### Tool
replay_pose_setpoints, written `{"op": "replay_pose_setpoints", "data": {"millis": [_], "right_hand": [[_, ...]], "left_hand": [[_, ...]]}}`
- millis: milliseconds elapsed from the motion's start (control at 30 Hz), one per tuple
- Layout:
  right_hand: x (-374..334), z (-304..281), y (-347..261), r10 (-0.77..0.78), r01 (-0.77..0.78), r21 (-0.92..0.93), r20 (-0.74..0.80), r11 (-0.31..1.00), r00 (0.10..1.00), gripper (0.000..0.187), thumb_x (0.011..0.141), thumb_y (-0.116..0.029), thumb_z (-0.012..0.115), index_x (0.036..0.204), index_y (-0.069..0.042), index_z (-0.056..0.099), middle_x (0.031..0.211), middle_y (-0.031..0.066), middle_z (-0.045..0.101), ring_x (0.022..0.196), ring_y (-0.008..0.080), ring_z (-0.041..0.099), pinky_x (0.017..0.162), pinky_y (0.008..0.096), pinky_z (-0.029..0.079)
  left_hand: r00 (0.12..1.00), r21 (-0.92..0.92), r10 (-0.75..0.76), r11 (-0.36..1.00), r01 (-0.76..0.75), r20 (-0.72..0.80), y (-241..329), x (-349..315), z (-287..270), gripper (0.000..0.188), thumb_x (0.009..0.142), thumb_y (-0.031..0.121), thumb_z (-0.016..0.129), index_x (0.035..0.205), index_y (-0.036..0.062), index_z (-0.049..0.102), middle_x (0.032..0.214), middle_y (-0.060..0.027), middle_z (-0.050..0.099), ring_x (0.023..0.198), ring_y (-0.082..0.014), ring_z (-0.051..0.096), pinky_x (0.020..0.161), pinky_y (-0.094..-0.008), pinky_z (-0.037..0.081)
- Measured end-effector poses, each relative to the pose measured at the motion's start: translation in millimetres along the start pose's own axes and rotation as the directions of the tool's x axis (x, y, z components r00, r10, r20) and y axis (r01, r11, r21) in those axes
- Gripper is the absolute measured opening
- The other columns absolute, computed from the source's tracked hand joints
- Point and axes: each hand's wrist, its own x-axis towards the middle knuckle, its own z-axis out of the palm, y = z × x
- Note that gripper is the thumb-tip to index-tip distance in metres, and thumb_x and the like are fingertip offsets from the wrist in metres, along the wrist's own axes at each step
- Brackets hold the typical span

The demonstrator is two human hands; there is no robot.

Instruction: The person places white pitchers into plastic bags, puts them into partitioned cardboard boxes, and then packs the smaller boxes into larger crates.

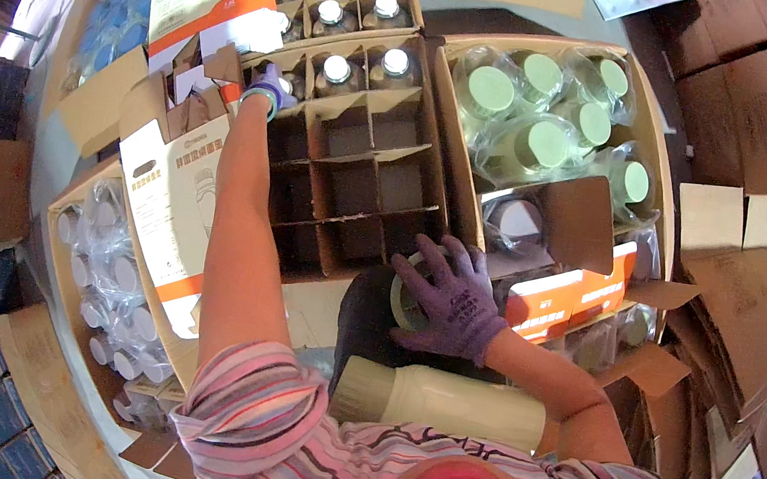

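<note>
At the lower centre of the frame a cream jar (467,406) with a ridged lid is lying on its side close against the person's striped shirt (257,391), and that is what's worrying me most: with both hands occupied farther out, a turn of the body or a nudge from the forearm could set it rolling. Just beyond it, right of centre, the right hand (454,302) in its purple glove is spreading its fingers well apart over the greenish rim of a round container (406,306); they seem to be touching it, though I can't tell whether they're gripping. If that hold is only light, an off-centre push could tip the container. Farther up, past the middle, the divided carton (377,155) is holding white-capped bottles (336,69) in its far row. At that row's left end the left hand (267,88), also gloved, is resting against a bottle (289,87); how tightly its fingers are closing I can't make out. Loose cardboard flaps (187,110) are crowding that wrist and might snag it, knocking glass or plastic against the dividers. At upper right, jars with pale green lids (541,146) are sitting bagged and tightly packed, so a pull on one could be dragging its neighbours.
</note>
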Motion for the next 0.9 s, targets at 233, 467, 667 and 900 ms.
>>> {"op": "replay_pose_setpoints", "data": {"millis": [233, 467, 667, 900], "right_hand": [[-17.4, 6.3, -6.5, 0.012, -0.012, -0.019, -0.030, 1.000, 0.999, 0.089, 0.057, -0.058, 0.071, 0.132, -0.018, 0.046, 0.133, 0.0192, 0.041, 0.119, 0.0439, 0.037, 0.093, 0.0610, 0.031], [-34.5, -4.8, -31.7, -0.006, 0.005, -0.035, -0.014, 0.999, 1.000, 0.085, 0.056, -0.053, 0.073, 0.130, -0.020, 0.048, 0.134, 0.0185, 0.039, 0.119, 0.0446, 0.037, 0.096, 0.0620, 0.030], [-50.5, -6.1, -39.3, -0.040, 0.032, -0.091, -0.081, 0.995, 0.996, 0.085, 0.055, -0.050, 0.075, 0.130, -0.021, 0.049, 0.133, 0.0182, 0.040, 0.118, 0.0441, 0.038, 0.094, 0.0573, 0.034], [-83.0, -13.3, -68.6, -0.294, 0.295, 0.015, -0.072, 0.955, 0.953, 0.089, 0.053, -0.052, 0.076, 0.130, -0.018, 0.048, 0.130, 0.0171, 0.042, 0.117, 0.0420, 0.040, 0.092, 0.0537, 0.036]], "left_hand": [[0.981, 0.045, 0.003, 0.999, 0.006, -0.194, 44.5, -40.9, 7.5, 0.066, 0.068, 0.029, 0.076, 0.120, 0.0043, 0.044, 0.110, -0.0239, 0.060, 0.101, -0.0373, 0.060, 0.091, -0.0425, 0.046], [0.891, 0.109, 0.171, 0.985, -0.137, -0.420, 45.1, -76.1, -49.4, 0.070, 0.065, 0.048, 0.070, 0.124, 0.0140, 0.052, 0.117, -0.0197, 0.055, 0.108, -0.0341, 0.055, 0.094, -0.0417, 0.044], [0.741, 0.142, 0.385, 0.918, -0.371, -0.550, 95.0, -201.6, -164.4, 0.057, 0.067, 0.045, 0.072, 0.108, 0.0073, 0.060, 0.105, -0.0180, 0.058, 0.098, -0.0312, 0.058, 0.084, -0.0412, 0.047], [0.988, -0.971, -0.083, -0.190, -0.142, -0.129, 32.2, -349.6, -151.4, 0.029, 0.082, 0.043, 0.054, 0.080, 0.0145, 0.058, 0.060, 0.0019, 0.053, 0.039, -0.0078, 0.041, 0.035, -0.0214, 0.030]]}}
